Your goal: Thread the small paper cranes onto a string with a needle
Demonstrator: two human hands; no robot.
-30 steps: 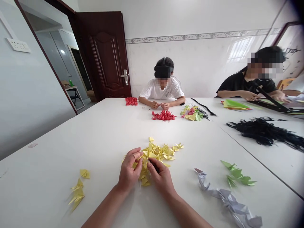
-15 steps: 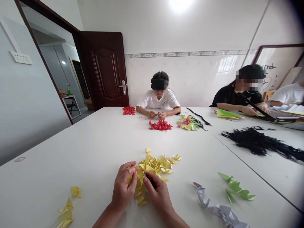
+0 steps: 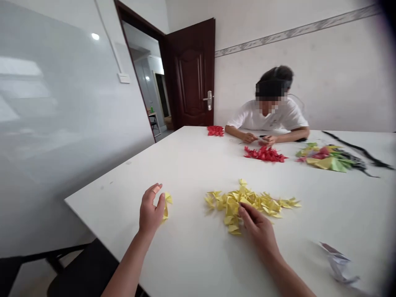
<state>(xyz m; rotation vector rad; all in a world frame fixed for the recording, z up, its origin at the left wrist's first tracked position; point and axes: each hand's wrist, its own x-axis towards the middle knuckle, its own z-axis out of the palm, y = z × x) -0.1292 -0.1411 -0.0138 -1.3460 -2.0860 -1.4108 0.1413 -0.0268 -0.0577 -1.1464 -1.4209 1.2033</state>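
Observation:
My left hand [image 3: 151, 209] is over the left of the white table [image 3: 192, 247], fingers partly extended and thumb apart. A few yellow paper cranes [image 3: 168, 199] lie beside its thumb, partly hidden; I cannot tell whether it touches them. A flesh-coloured strip wraps one finger. My right hand [image 3: 260, 229] is closed in a pinch at the near edge of a heap of yellow folded paper cranes [image 3: 233, 202]. What sits between its fingertips is hidden.
Across the table a person in a white shirt [image 3: 272, 115] works with both hands behind red paper cranes [image 3: 266, 154]. Mixed coloured cranes [image 3: 328, 159] and black cord [image 3: 359, 148] lie to the right. A grey-white folded paper piece [image 3: 340, 264] is near right; a black chair [image 3: 83, 268] stands lower left.
My view has turned left. My hands have parted: the left has moved away from the heap to the yellow cranes on the left, while the right stays by the heap.

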